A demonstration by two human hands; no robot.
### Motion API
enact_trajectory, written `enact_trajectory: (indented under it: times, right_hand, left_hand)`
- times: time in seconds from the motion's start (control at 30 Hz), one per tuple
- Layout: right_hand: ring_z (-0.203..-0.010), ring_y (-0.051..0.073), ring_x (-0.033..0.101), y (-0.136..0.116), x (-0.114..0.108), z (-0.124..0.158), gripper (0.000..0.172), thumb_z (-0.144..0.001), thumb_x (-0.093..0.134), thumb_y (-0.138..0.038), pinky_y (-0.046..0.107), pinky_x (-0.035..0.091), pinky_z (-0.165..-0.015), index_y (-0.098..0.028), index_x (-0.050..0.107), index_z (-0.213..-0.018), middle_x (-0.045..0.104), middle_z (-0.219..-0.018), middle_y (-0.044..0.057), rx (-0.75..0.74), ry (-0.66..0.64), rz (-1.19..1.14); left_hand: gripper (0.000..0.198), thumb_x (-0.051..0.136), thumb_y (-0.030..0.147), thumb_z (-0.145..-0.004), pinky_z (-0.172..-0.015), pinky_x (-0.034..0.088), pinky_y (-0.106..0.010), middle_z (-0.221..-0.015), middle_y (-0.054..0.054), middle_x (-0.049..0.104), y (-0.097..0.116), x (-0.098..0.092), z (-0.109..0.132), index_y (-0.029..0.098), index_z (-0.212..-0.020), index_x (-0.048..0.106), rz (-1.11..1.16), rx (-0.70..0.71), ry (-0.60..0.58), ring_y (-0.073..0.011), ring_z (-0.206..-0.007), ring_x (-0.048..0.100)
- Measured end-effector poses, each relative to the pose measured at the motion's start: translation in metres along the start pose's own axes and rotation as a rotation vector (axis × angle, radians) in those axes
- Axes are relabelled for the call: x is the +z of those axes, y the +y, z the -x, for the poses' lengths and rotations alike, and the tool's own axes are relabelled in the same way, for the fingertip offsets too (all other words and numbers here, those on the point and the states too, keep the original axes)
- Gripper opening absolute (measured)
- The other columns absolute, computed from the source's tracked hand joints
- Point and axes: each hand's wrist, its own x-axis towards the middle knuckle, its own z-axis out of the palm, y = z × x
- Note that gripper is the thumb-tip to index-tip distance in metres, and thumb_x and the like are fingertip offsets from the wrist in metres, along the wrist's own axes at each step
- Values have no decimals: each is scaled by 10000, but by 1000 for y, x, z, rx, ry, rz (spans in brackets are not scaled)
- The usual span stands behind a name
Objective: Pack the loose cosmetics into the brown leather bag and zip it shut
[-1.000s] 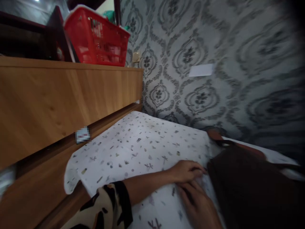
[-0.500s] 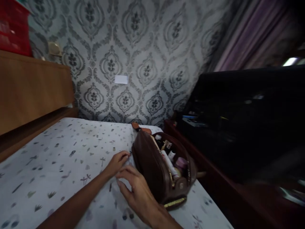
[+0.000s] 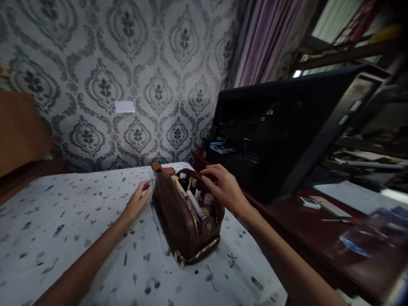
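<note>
Opening is looking done: the brown leathery zip bag (image 3: 172, 216) is standing filled on the white print-covered counter (image 3: 63, 208), left hand (image 3: 137, 203) hovering empty beside it, right hand (image 3: 225, 188) touching its rim, grip unclear.

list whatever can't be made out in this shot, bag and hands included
Bottom of the brown bag's inside: head view, hidden by the white tube and other contents.
Print on the white tube: head view, blurred and too small.
Whether the right hand grips the bag's rim: head view, too dark there.
Left end of the wooden unit: head view, cut off by the left edge.
</note>
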Motion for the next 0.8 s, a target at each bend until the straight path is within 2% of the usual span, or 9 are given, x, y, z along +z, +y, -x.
enact_trajectory:
  times: [0.1,0.2,0.27,0.33,0.43,0.5,0.6,0.7,0.8]
  right_hand:
    - [-1151,271,574,12,16,1,236,-922,576,-197,410,471,-986,-140,713,-1105,631,-1197,149,77,-127,168]
    - [-1232,298,512,12,28,5,239,-962,551,-216,444,441,-1013,-156,708,-1133,563,-1330,171,72,-156,250]
    - [-1264,296,486,9,31,7,234,-980,538,-220,449,419,-1043,-159,710,-1126,530,-1382,173,32,-156,268]
    - [-1266,285,483,7,32,7,229,-989,541,-233,446,406,-1061,-160,714,-1120,527,-1385,167,-11,-177,268]
    - [-1290,287,463,6,32,7,232,-991,560,-269,452,394,-1069,-185,727,-1128,520,-1396,152,-78,-234,265]
    - [-1347,312,414,7,31,7,230,-979,591,-289,487,372,-1084,-216,738,-1139,489,-1439,148,-125,-271,283]
    - [-1419,347,330,8,31,8,222,-968,612,-315,547,328,-1105,-255,757,-1126,452,-1490,137,-179,-316,331]
    - [-1429,353,326,7,30,9,221,-976,600,-334,557,311,-1116,-265,771,-1099,476,-1481,124,-187,-348,368]
    - [-1435,355,324,5,28,9,222,-968,614,-332,554,303,-1124,-255,769,-1107,481,-1484,130,-176,-364,377]
  left_hand:
    - [471,395,499,-940,-1113,383,-364,-1375,-117,579,33,1,-27,190,-1264,538,-103,136,-21,-234,-1314,504]
    - [369,429,449,-923,-1097,371,-372,-1223,-108,650,60,8,-59,189,-1075,643,-227,207,-82,-252,-1222,533]
    - [298,502,437,-875,-1021,410,-344,-1066,-93,697,72,15,-81,197,-885,679,-305,207,-157,-267,-1150,558]
    - [252,586,434,-806,-882,449,-296,-850,-62,703,79,23,-101,208,-728,667,-373,172,-242,-262,-1007,606]
    - [225,669,418,-707,-692,419,-245,-581,-1,604,84,33,-124,222,-603,634,-454,101,-356,-225,-777,610]
    - [215,700,411,-657,-624,378,-233,-498,27,542,85,39,-132,227,-575,626,-491,59,-410,-204,-693,582]
    - [208,730,395,-612,-579,337,-236,-478,41,520,85,46,-135,222,-560,628,-518,4,-450,-185,-632,545]
    - [233,735,390,-611,-558,317,-256,-495,24,524,83,49,-133,201,-540,619,-523,-45,-440,-176,-591,517]
    - [286,674,445,-681,-539,319,-270,-503,2,529,82,45,-132,183,-577,633,-510,-86,-391,-175,-556,503]
